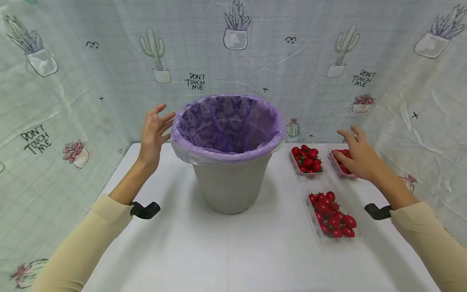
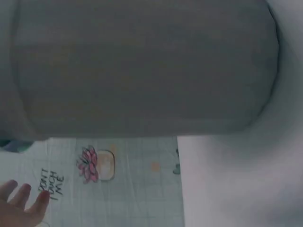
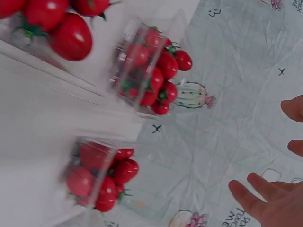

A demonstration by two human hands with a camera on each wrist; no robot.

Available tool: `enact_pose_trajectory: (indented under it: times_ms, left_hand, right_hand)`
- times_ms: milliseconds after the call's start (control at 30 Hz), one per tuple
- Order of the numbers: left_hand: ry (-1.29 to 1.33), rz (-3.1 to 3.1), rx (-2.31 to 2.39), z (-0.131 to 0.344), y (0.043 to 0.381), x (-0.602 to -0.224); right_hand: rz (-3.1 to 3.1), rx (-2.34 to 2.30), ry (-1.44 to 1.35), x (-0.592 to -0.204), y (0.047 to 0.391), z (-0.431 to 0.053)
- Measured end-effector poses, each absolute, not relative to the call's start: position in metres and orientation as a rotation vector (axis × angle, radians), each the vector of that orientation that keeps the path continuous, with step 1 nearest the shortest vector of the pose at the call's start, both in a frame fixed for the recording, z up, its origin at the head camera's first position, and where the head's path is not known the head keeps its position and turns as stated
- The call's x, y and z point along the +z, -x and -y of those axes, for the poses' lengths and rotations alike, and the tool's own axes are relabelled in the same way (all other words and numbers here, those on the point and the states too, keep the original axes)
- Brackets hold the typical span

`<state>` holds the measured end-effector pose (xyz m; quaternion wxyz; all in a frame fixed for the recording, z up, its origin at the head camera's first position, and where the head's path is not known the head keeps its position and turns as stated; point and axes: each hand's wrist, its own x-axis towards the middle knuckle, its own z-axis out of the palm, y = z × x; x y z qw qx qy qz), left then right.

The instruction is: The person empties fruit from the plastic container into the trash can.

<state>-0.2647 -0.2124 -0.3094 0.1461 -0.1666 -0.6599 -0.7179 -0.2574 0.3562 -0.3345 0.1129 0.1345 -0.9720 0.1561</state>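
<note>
A pale grey bin (image 1: 230, 186) stands upright on the white table, lined with a purple bag (image 1: 228, 156) folded over its rim. Just left of that rim is my left hand (image 1: 154, 134), raised with fingers spread and holding nothing; in the left wrist view the bin wall (image 2: 142, 71) fills the upper part. My right hand (image 1: 359, 156) hovers on the right with extended fingers, also holding nothing. Nearest to it is a clear tray of cherry tomatoes (image 1: 343, 163), partly hidden behind the hand. Two more tomato trays lie close by, one at the back (image 1: 307, 159), one in front (image 1: 333, 215).
A pale sheet (image 1: 233, 69) printed with potted cacti hangs behind and at both sides of the table (image 1: 226, 255). Each wrist wears a black camera strap, on the left (image 1: 145, 210) and the right (image 1: 377, 211).
</note>
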Motion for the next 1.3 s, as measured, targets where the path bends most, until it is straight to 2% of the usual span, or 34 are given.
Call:
enact_pose_trajectory:
  times_ms: [433, 600, 967, 1300]
  left_hand:
    - [0.439, 1.867, -2.224, 0.179, 0.228, -0.300]
    - [0.375, 1.871, -2.211, 0.175, 0.220, -0.293]
    - [0.373, 1.986, -2.025, 0.160, 0.221, -0.289]
    - [0.352, 1.916, -2.020, 0.152, 0.228, -0.292]
  right_hand:
    - [2.785, 0.505, -0.460, -0.378, 0.198, -0.364]
    - [2.834, 0.546, -0.465, -0.388, 0.186, -0.367]
    - [2.980, 0.849, -0.297, -0.416, 0.177, -0.380]
    - [3.060, 1.254, 0.021, -0.429, 0.168, -0.387]
